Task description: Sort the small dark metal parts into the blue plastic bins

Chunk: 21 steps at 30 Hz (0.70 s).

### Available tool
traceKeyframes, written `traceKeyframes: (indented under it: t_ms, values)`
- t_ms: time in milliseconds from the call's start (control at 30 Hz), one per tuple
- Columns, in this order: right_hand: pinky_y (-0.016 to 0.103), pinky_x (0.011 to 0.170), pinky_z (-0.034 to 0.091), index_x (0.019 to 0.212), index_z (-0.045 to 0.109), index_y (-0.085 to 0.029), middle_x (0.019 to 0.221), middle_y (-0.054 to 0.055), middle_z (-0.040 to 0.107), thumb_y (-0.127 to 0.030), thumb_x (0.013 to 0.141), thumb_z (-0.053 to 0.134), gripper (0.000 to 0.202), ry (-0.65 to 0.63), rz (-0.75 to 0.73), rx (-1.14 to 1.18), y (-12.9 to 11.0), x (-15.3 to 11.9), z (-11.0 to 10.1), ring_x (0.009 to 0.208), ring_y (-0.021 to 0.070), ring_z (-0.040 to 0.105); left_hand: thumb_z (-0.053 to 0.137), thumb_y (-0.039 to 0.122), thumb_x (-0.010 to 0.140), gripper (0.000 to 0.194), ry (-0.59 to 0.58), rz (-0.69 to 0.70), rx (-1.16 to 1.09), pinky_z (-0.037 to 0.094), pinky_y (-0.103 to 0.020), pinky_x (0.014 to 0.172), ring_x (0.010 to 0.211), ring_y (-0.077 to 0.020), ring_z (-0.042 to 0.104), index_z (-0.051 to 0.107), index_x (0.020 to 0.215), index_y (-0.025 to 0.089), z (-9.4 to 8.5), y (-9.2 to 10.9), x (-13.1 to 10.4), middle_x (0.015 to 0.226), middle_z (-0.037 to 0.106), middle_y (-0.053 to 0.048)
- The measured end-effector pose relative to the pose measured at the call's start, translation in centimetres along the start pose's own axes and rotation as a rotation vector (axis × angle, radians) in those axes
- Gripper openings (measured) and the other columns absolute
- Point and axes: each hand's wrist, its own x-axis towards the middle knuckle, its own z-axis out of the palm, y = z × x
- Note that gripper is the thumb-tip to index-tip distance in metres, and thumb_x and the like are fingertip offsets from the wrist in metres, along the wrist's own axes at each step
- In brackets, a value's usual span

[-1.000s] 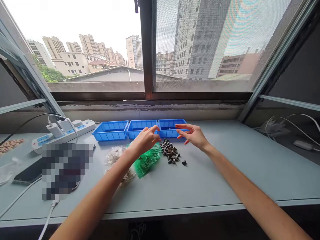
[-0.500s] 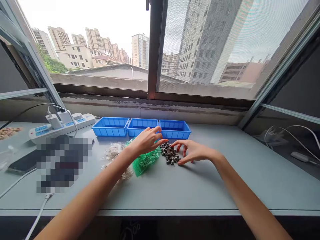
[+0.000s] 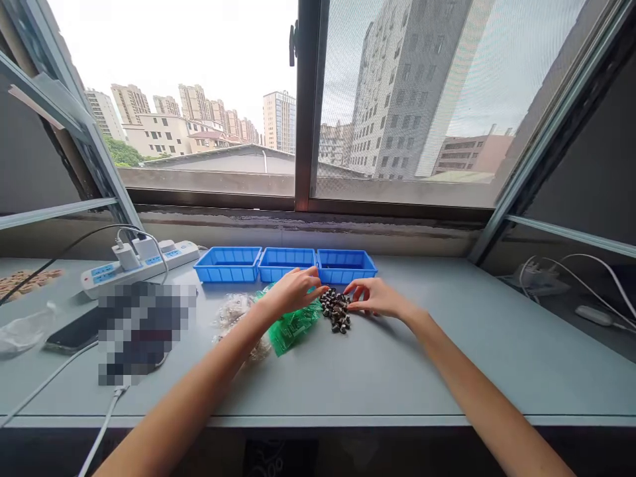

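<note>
The person's right hand [image 3: 376,297] is at the right side of a pile of small dark parts [image 3: 336,309] on the gray table [image 3: 387,377]. Its fingers are bent and the tips reach the edge of the pile, but it is too small to tell if they pinch a part. The left hand [image 3: 297,290] is over the green bag [image 3: 294,326], with its fingers curled and the tips near the pile's left side. Whether those fingers hold anything is hard to see. The left hand and arm hide some of the green bag and some of the clear bags [image 3: 235,309] beside it, so what is in them is hard to make out. The left hand also covers a bit of the middle blue bin [image 3: 287,260]. The left blue bin [image 3: 227,260] and the right blue bin [image 3: 346,260] stand next to it in a row. Blurry squares hide a dark thing [image 3: 144,331] near the white power strip [image 3: 142,266]. Both arms are cut off at the bottom.
</note>
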Motion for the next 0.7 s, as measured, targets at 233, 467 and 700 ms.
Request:
traceKeyframes:
  t_ms: [233, 467, 700]
  values:
    - [0.026, 0.055, 0.040, 0.087, 0.065, -0.025, 0.065, -0.004, 0.064, -0.032, 0.059, 0.075, 0.031, 0.042, -0.003, -0.167, -0.6, -0.3, -0.5, 0.052, 0.0120, 0.054, 0.041, 0.033, 0.091, 0.031, 0.026, -0.015, -0.005, 0.047, -0.027, 0.070, 0.070, -0.0136, 0.060, 0.067, 0.084, 0.017, 0.5, -0.2, -0.3, 0.089, 0.061, -0.005]
    - [0.026, 0.056, 0.039, 0.087, 0.067, -0.026, 0.069, -0.002, 0.067, -0.022, 0.060, 0.069, 0.028, -0.007, -0.043, -0.173, -1.1, -1.3, -1.3, 0.061, 0.0151, 0.055, 0.044, 0.030, 0.090, 0.023, 0.063, 0.007, 0.020, 0.049, -0.032, 0.073, 0.071, -0.0154, 0.061, 0.059, 0.102, 0.018, 0.2, 0.6, -0.5, 0.094, 0.061, -0.004]
    - [0.027, 0.056, 0.039, 0.083, 0.071, -0.022, 0.075, 0.002, 0.069, -0.023, 0.057, 0.068, 0.026, 0.017, -0.050, -0.225, -0.4, -0.7, -1.0, 0.060, 0.0157, 0.056, 0.049, 0.025, 0.088, 0.015, 0.147, -0.043, 0.057, 0.049, -0.029, 0.070, 0.071, -0.0145, 0.063, 0.059, 0.096, 0.018, -0.8, 0.1, -1.2, 0.092, 0.062, -0.003]
